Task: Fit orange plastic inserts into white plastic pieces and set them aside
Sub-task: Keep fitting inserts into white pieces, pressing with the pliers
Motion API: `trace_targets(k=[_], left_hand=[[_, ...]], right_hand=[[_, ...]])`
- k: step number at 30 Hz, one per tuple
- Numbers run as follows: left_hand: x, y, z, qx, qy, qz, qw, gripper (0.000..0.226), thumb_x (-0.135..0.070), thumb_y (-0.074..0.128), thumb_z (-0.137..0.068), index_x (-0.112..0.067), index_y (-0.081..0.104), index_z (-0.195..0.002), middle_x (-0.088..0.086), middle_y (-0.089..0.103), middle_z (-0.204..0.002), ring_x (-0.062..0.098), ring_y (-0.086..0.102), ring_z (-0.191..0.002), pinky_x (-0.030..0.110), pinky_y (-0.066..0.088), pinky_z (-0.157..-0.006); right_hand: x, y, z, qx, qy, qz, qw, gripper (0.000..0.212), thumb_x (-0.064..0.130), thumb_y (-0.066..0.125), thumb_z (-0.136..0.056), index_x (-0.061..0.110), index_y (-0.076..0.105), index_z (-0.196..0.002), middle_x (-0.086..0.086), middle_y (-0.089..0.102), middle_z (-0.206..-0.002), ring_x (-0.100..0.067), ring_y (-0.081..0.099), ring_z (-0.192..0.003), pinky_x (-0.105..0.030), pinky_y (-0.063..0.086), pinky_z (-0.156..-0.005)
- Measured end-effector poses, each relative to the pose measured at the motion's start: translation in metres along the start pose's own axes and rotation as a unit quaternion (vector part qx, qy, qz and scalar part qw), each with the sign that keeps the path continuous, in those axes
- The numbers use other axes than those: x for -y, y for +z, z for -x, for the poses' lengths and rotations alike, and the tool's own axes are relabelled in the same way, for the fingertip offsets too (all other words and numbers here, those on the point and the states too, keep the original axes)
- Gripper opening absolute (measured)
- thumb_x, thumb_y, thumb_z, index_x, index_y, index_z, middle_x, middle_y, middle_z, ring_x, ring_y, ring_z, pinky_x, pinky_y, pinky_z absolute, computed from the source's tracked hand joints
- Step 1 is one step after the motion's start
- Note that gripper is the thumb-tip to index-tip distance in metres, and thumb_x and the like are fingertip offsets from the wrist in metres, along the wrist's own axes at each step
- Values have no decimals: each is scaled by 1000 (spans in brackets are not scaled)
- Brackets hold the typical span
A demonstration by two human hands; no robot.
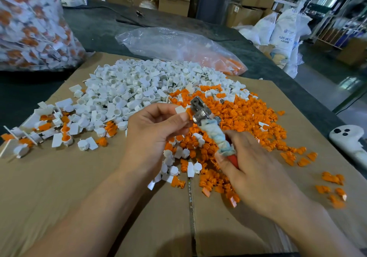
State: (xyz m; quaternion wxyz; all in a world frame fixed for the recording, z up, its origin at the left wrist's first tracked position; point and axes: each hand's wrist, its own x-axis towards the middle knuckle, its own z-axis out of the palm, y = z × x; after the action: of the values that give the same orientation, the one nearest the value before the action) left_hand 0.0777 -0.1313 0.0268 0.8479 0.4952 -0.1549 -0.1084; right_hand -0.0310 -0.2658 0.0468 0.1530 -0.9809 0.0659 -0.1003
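A sheet of brown cardboard (59, 187) is spread under both hands, its near edge cut off by the frame. Beyond and left of the left hand, a large clear bag of mixed white and orange pieces (29, 24) is only partly seen, its top and left side cropped. A heap of white plastic pieces (139, 82), small round cups with flat tabs, is piled just beyond the left hand. A heap of orange inserts (238, 117) is spread beyond and beneath the right hand, and part of it is hidden by both hands. Farther beyond, a slack clear bag (178, 46) is seen with orange parts blurred inside its right end. Left of the left hand, fitted pieces (49, 129) with orange in white are scattered.

The cloth-wrapped handle of a metal hand tool (200, 111) is gripped by the right hand (256, 167); a red grip shows below the wrapping. A white piece with an orange insert (183, 110) is pinched between thumb and forefinger of the left hand (156, 129) and held against the tool's metal head; its shape is mostly hidden by the fingers.
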Motion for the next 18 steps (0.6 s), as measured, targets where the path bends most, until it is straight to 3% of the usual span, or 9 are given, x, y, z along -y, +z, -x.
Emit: trace_targets(k=[4,13,15,18], left_hand=[[1,0,-2,-18,7,13,1000,3,-15,70,-54,-17,70,-57,-2,67,-58,10,65,-54,18,51,-53],[3,0,-2,-17,-3,19,1000,6,-14,69,-55,-15,67,-61,-1,68,-60,10,65,-56,18,52,-54],[3,-1,-3,-18,-5,24,1000,4,-14,69,-55,-16,69,-59,-1,68,-60,10,66,-57,19,52,-54],[2,-1,-3,-19,-2,21,1000,3,-15,69,-54,-18,70,-56,-4,67,-58,8,65,-55,18,52,-54]], right_hand=[[1,2,-1,7,-1,0,1000,57,53,29,-88,31,17,-140,19,23,-101,6,26,-85,2,26,-69],[3,4,-1,-4,-9,9,1000,48,51,30,-88,27,30,-129,16,28,-98,3,26,-81,3,25,-76],[5,4,-2,-1,-16,23,1000,44,51,30,-87,27,34,-124,16,30,-96,1,27,-81,-1,27,-73],[7,3,-3,12,-28,64,997,39,51,26,-87,26,37,-115,14,31,-92,-3,26,-84,-18,22,-68]])
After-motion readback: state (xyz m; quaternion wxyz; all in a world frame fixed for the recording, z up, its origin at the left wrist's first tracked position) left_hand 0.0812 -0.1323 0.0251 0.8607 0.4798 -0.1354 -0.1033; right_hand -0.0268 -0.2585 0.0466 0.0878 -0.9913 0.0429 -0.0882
